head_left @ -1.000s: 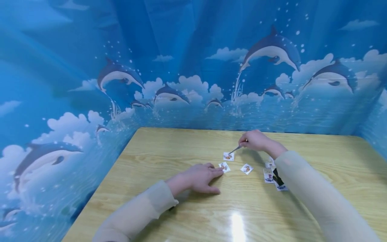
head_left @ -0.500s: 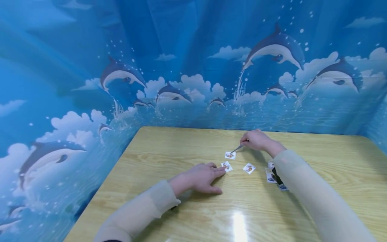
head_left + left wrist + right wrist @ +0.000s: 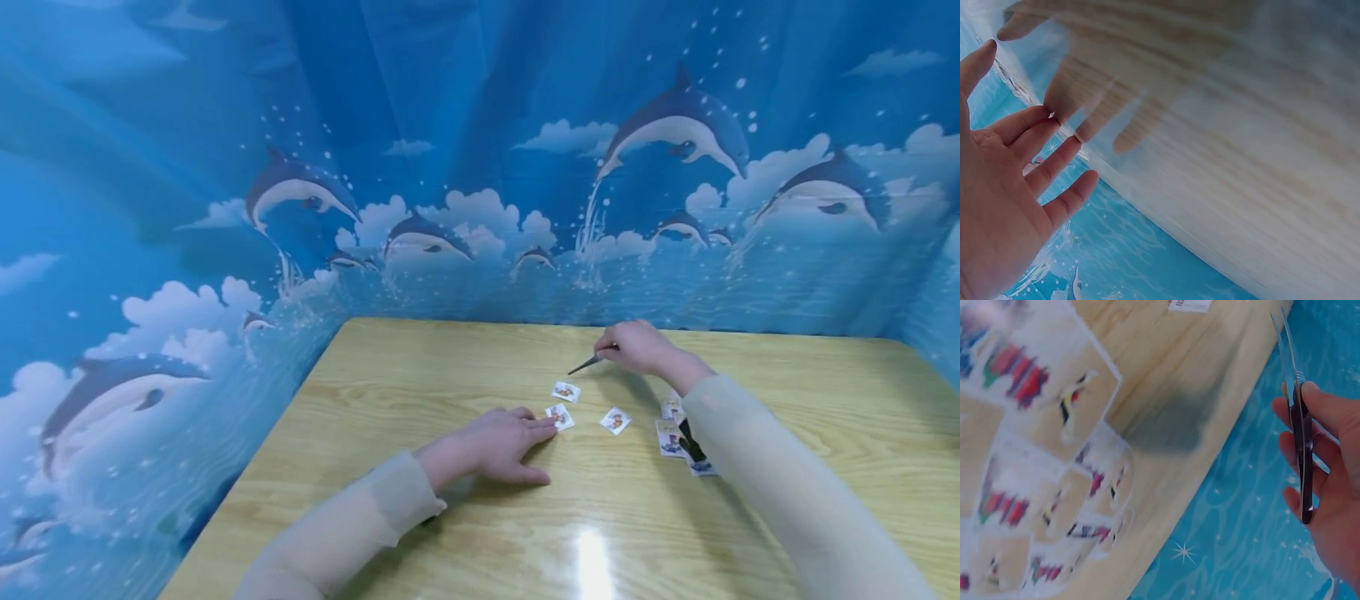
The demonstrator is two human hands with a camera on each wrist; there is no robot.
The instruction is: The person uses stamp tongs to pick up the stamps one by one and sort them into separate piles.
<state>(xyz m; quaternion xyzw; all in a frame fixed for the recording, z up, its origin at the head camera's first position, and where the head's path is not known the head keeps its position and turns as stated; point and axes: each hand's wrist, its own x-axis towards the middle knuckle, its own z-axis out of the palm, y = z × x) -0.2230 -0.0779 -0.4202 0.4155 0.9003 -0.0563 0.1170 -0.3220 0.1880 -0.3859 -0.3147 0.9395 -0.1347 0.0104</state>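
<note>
My right hand [image 3: 637, 346] pinches a pair of tweezers [image 3: 588, 364] between thumb and fingers. The tweezers point left and down, their tips just beyond the upper small picture card [image 3: 566, 392]. In the right wrist view the two slim arms of the tweezers [image 3: 1300, 431] stand slightly apart with nothing between them. My left hand [image 3: 506, 442] lies on the table with fingers extended, fingertips on the edge of a second small card [image 3: 561, 414]. To the right of these lies a third, turned card [image 3: 615, 420].
Several more picture cards [image 3: 670, 438] overlap in a group under my right forearm, beside a dark object [image 3: 692, 442]. The wooden table [image 3: 420, 358] ends at a blue dolphin-print curtain [image 3: 450, 167]. A bright light reflection [image 3: 591, 558] shows near the front.
The tweezers' tips have lifted off the upper card and moved slightly up. That card now lies at a slightly different angle. My left hand stays on its card.
</note>
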